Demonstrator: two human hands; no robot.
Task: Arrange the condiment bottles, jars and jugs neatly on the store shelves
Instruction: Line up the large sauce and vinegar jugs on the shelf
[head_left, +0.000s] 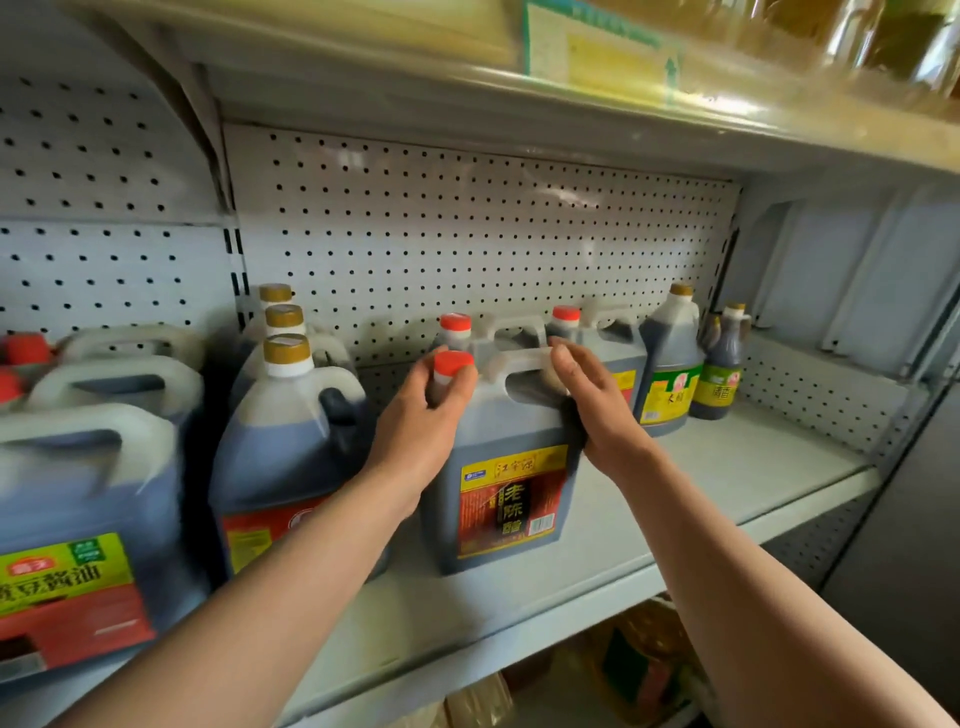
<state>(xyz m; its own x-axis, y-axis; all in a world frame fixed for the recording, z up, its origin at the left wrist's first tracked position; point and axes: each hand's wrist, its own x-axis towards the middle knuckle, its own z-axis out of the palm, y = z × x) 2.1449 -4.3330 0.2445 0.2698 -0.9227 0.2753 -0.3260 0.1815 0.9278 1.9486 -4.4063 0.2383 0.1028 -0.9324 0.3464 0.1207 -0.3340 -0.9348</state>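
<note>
Fingers of the left hand (422, 422) curl round the red-capped neck of a dark vinegar jug (506, 467), while the right hand (589, 400) lies with fingers nearly straight and close together against the jug's handle and right shoulder. The jug stands upright near the front of the grey shelf (717, 467), between a gold-capped jug (291, 441) just beside it on the left and two more red-capped jugs (597, 348) behind. Farther right, near the pegboard back, stand a green-labelled bottle (670, 374) and a smaller bottle (722, 369).
</note>
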